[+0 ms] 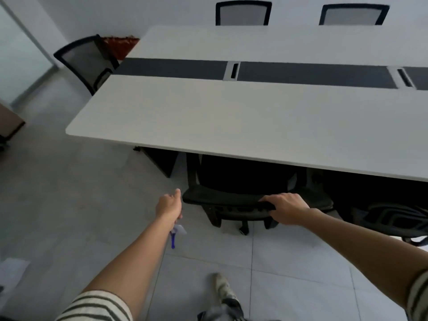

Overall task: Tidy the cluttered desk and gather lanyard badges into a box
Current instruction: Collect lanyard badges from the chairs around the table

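My left hand point(168, 205) holds a lanyard badge point(178, 230): a clear card holder with a blue strap hangs below the fist, over the floor to the left of the chair. My right hand point(286, 208) grips the top edge of a black mesh office chair point(222, 200) that is tucked under the near edge of the long white desk point(231, 117). No box is in view.
A dark strip with two cable slots point(234, 71) runs along the desk's middle. One black chair point(89, 59) stands at the left end, two more point(243, 12) behind the far side, another point(398, 218) at the right. White paper point(11, 269) lies on the floor at left.
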The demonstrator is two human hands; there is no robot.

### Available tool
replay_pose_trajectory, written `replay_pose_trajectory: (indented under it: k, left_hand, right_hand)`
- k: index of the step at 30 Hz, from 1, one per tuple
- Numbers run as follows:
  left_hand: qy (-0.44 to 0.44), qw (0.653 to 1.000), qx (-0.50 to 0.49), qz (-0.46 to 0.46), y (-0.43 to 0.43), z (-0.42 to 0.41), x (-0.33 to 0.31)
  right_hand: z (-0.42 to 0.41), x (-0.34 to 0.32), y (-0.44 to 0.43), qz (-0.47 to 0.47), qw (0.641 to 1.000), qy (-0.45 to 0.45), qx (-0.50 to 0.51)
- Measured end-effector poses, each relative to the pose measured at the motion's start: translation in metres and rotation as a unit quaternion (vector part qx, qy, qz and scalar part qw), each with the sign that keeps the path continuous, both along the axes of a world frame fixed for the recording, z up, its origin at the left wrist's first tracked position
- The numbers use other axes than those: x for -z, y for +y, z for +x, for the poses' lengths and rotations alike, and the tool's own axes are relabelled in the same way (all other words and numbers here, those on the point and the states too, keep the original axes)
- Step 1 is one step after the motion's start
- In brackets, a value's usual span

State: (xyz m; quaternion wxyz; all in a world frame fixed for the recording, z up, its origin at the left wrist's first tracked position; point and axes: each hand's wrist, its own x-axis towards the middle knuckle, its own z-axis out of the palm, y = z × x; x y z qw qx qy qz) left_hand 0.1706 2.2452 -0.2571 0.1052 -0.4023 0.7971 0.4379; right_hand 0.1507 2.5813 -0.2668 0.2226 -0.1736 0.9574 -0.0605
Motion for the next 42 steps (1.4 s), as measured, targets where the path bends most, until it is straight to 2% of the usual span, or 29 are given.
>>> replay_pose_trajectory:
  k: [5,12,20,28,42]
  left_hand:
    - [-0.020,0.999,0.026,-0.024,0.032,0.045,0.012]
    - [-0.049,0.998,0.048,0.000,0.089,0.117,0.025]
    - [-0.038,0.999,0.005,-0.025,0.119,0.164,0.028]
    - [-0.019,0.999,-0.015,-0.037,0.090,0.137,0.029]
    - [0.012,0.996,0.034,-0.076,-0.047,-0.001,0.018]
  right_hand:
    - [0.044,-0.006,0.040,0.024,1.000,0.011,-0.005]
    - [0.103,-0.009,0.076,0.025,0.999,0.025,-0.036]
    - [0.144,0.000,0.092,0.029,0.996,0.068,-0.044]
    - [0.131,0.000,0.063,0.036,0.997,0.068,-0.027]
    - [0.050,0.013,-0.076,0.018,0.995,0.096,0.015]
